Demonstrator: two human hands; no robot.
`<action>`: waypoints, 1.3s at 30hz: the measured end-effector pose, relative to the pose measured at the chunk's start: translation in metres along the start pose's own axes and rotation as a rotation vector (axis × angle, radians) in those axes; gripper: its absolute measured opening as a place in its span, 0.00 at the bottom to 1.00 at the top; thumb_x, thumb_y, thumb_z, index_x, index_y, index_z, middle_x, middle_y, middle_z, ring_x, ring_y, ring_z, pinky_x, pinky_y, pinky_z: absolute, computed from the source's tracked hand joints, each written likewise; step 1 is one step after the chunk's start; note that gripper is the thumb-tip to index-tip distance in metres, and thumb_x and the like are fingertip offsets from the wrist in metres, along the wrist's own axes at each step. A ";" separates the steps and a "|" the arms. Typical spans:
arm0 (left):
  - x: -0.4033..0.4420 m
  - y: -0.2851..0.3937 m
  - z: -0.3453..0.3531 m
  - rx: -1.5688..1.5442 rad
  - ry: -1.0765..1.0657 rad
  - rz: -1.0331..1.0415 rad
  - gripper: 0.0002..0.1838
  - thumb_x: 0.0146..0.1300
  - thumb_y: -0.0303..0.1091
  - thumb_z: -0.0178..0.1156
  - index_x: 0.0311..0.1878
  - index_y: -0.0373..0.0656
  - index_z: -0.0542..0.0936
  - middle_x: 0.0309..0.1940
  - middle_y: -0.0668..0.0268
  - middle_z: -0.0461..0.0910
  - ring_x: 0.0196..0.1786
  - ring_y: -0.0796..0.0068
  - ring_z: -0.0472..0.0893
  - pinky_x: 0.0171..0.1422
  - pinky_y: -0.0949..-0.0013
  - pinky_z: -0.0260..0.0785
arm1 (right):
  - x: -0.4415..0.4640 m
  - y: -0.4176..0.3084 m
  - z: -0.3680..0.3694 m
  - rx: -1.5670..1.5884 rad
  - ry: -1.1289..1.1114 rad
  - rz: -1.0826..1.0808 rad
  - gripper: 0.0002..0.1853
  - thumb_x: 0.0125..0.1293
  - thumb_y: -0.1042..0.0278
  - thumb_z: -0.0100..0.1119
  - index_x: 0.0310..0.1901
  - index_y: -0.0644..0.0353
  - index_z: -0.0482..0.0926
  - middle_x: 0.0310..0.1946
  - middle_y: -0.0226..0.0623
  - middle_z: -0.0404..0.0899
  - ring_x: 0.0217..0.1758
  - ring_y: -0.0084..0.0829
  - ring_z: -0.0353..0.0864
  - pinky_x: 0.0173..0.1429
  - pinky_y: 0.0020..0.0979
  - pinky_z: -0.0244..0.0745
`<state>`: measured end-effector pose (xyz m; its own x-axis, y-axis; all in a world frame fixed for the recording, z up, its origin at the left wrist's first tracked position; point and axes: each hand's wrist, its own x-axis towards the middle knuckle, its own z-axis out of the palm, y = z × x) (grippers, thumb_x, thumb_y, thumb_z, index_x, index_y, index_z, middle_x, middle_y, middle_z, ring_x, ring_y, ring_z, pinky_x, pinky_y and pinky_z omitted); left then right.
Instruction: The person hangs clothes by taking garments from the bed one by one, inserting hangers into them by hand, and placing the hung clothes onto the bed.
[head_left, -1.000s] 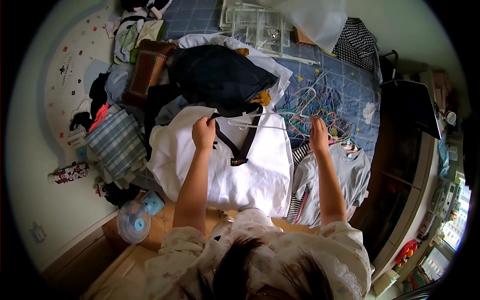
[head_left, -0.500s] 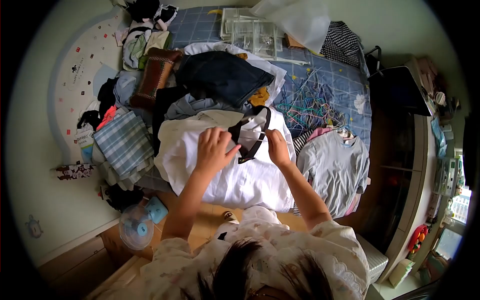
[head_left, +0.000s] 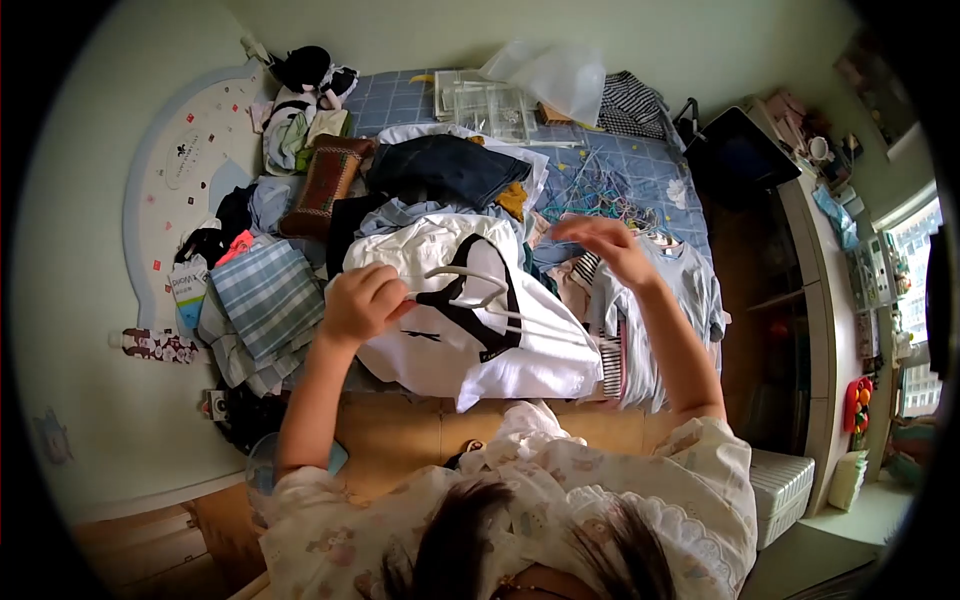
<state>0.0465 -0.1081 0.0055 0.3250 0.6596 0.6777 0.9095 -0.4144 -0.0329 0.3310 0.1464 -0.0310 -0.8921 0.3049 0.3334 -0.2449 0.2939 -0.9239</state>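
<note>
A white shirt (head_left: 545, 362) with a black-trimmed neckline lies spread at the near side of the bed. My left hand (head_left: 365, 305) is closed, its fingertips pinching the shirt at the left end of the black trim. A white hanger (head_left: 472, 272) shows at the neck opening, its curved hook above the cloth and its bars slightly blurred. My right hand (head_left: 608, 248) is raised to the right of the shirt, fingers stretched out and holding nothing. Below it lies a grey long-sleeved top (head_left: 655, 300).
Many tangled hangers (head_left: 600, 190) lie on the blue checked bed (head_left: 385, 98). Dark jeans (head_left: 445, 165) and a brown cushion (head_left: 325, 185) are behind the shirt. A folded plaid cloth (head_left: 265, 300) sits at left. Clear plastic boxes (head_left: 490, 112) stand at the back.
My right hand has come away from the hanger and moved right and up, its fingers opening. My left hand has shifted left along the shirt's neckline. The camera view has tilted.
</note>
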 end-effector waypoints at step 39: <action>-0.030 0.160 -0.207 0.175 0.395 -0.580 0.14 0.66 0.36 0.56 0.30 0.37 0.67 0.21 0.54 0.68 0.22 0.53 0.66 0.26 0.62 0.61 | -0.073 -0.316 0.136 -0.826 0.122 -0.028 0.25 0.69 0.56 0.53 0.62 0.62 0.67 0.52 0.42 0.76 0.57 0.33 0.73 0.61 0.34 0.65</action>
<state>0.1284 -0.3237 0.1316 -0.3104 0.4532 0.8356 0.9462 0.0624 0.3176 0.4223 -0.0918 0.2109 -0.8310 0.3694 0.4158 0.1333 0.8581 -0.4958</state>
